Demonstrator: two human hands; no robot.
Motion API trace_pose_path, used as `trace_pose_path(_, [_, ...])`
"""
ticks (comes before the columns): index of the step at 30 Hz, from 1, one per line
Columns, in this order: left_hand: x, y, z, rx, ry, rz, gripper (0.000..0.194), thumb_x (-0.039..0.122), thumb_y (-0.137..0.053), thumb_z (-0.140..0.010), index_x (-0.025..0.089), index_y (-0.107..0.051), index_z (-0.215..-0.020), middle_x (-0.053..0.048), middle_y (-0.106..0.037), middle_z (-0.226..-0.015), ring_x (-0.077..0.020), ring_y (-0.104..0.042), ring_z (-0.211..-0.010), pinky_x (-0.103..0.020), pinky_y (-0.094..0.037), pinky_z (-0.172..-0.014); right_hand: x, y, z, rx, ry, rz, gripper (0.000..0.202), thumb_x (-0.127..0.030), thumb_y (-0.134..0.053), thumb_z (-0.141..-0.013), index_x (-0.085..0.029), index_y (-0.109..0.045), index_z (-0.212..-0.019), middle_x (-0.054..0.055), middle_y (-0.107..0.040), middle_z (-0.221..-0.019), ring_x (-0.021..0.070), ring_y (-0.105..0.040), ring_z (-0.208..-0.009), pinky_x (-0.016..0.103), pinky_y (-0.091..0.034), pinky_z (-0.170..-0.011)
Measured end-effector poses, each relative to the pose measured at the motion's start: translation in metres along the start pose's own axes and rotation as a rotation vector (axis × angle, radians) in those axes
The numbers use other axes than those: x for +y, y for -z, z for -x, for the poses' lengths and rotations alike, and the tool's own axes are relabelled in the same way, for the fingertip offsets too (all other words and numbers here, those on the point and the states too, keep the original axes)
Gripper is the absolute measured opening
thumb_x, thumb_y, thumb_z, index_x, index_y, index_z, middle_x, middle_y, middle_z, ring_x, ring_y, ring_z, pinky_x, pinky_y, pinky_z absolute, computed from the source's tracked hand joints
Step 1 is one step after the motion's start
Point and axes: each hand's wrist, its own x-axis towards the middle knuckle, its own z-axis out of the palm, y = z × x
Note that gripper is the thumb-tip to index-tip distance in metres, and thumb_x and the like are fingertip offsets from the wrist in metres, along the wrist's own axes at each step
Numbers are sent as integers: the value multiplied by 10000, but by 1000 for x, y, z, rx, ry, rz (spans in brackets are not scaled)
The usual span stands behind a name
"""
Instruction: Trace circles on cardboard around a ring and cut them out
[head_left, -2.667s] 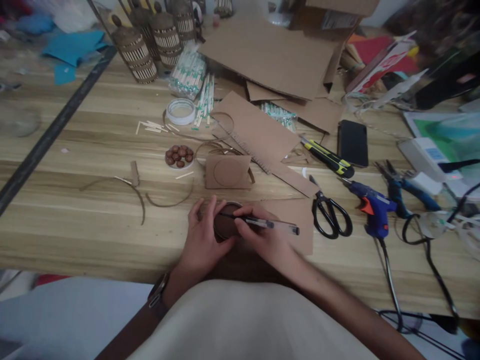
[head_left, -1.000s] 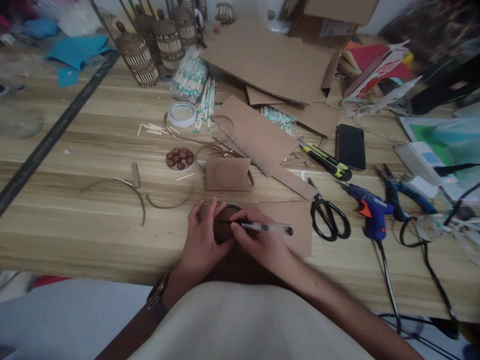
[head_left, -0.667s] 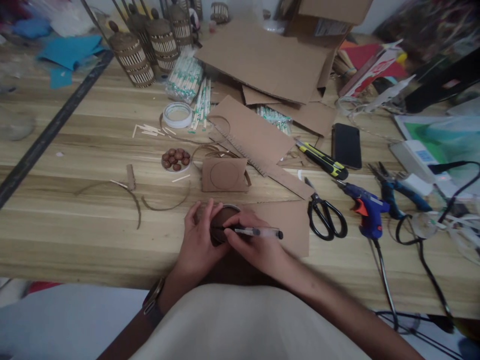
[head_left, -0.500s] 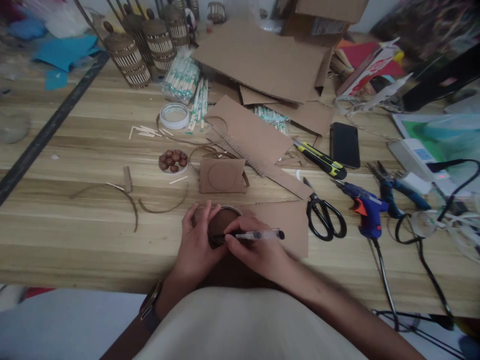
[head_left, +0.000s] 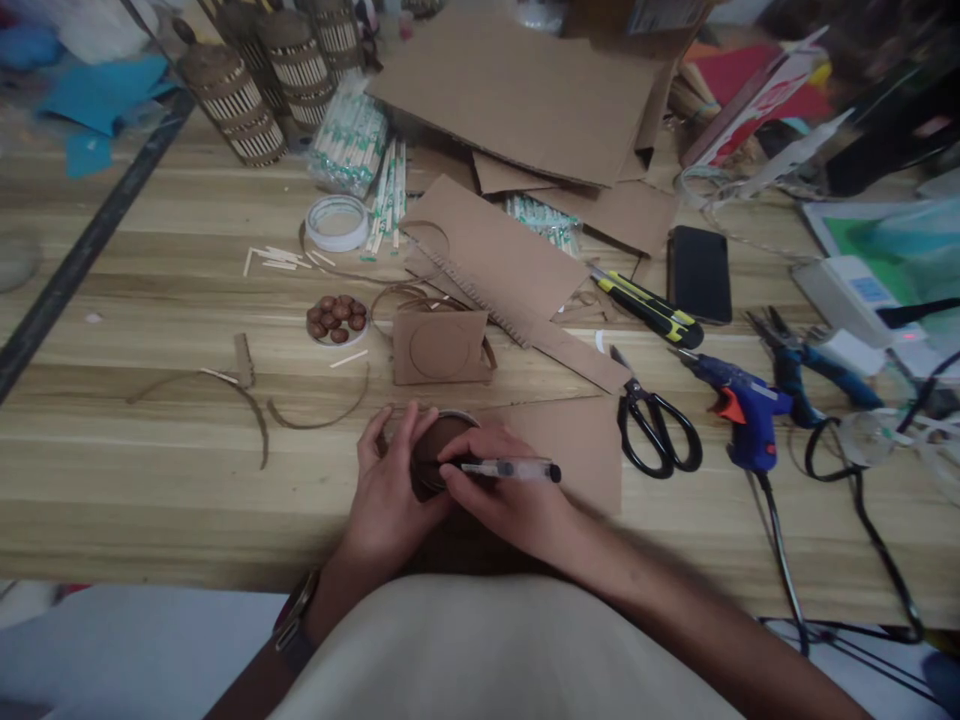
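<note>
My left hand (head_left: pixel 390 490) is curled around a thin-rimmed ring (head_left: pixel 459 414) and steadies it on a brown cardboard sheet (head_left: pixel 581 450) at the table's near side. In my right hand (head_left: pixel 517 500) is a clear pen with a black end (head_left: pixel 521 469), its tip down inside the ring near the left rim. Cardboard shows through the ring; the exact pen contact is hard to see. Just beyond my hands lies a small cardboard piece (head_left: pixel 439 350) with a circle drawn on it.
Scissors (head_left: pixel 652 430), a blue glue gun (head_left: pixel 742 405), pliers (head_left: pixel 814 370), a box cutter (head_left: pixel 649 308) and a phone (head_left: pixel 700 274) lie to the right. Brown beads (head_left: pixel 335 318) fill a small dish at left, near a tape roll (head_left: pixel 337 222). Cardboard sheets (head_left: pixel 525 95) are stacked behind.
The camera view has tilted and shifted slightly, so the table items sit a little differently in the picture. My hands keep their hold, and the pen has moved slightly left within the ring.
</note>
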Motion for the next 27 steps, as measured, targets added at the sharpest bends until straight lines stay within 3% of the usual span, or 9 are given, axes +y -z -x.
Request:
trace_pose_path(4, [1, 0, 0, -5, 18, 2, 916, 299, -736, -785, 254, -286, -1581, -80, -686, -1415, -414, -347, -1460, -663, -288, -1193, -1, 3, 0, 4, -17, -27, 116, -181, -609, -907, -250, -669, -837, -10, -755, -759, 186, -709, -717, 345, -530, -753])
trace_pose_path(14, [0, 0, 0, -10, 17, 22, 921, 309, -762, -777, 223, -291, -1564, -82, -683, -1420, -409, -333, -1470, -655, -261, -1203, 3, -4, -1, 29, -3, -16, 94, -194, -612, -934, -247, -689, -929, 16, -785, -882, 194, -734, -832, 342, -531, -790])
trace_pose_path(20, [2, -1, -1, -7, 11, -4, 891, 329, -754, -782, 211, -324, -1553, -90, -678, -1428, -401, -357, -1459, -624, -288, -1201, -1, 6, 1, -60, -31, -18, 106, -184, -625, -899, -231, -681, -822, -16, -725, -710, 164, -666, -662, 301, -491, -680])
trace_pose_path(23, [3, -1, -1, -3, 37, -23, 881, 349, -744, -796, 214, -322, -1557, -77, -694, -1406, -395, -351, -1466, -616, -281, -1211, 0, 8, -2, -42, -59, -91, 125, -192, -592, -898, -223, -668, -803, -11, -705, -698, 153, -640, -627, 268, -483, -613])
trace_pose_path(27, [2, -1, -1, -15, 32, -9, 871, 340, -729, -802, 205, -313, -1556, -65, -689, -1419, -393, -333, -1472, -617, -268, -1219, 1, 5, -5, -7, -10, -85, 123, -201, -576, -915, -227, -672, -843, 10, -749, -794, 173, -691, -731, 288, -522, -703])
